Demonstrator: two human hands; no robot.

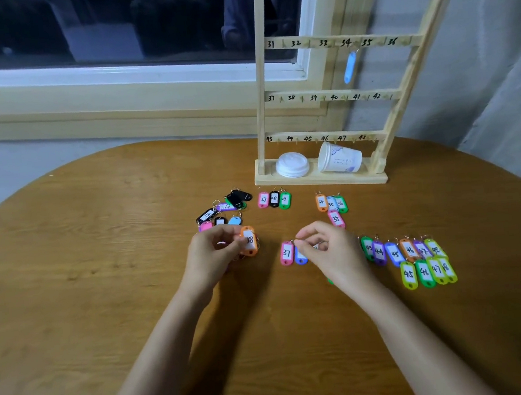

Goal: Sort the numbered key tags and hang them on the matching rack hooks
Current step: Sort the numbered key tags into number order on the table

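From the head camera we saw the left hand curled round the orange tag marked 38, pinching it between thumb and fingertips. The tag stuck out past the fingertips on the right, its label turned up towards us. The right hand hovered with bent fingers over a blue tag, which lay under its thumb and forefinger, just beside the pink tag 37 on the wooden table. We could not tell whether those fingers pinched the blue tag or only touched it. A loose pile of tags sat just beyond the left hand. Further back lay the row 27 to 29 and the cluster 34 to 36, and to the right of the right hand the rows numbered 43 to 48. The numbered wooden rack stood at the table's far edge with one pale blue tag hanging below its 31–36 bar. A tipped paper cup and a stack of lids rested on its base.
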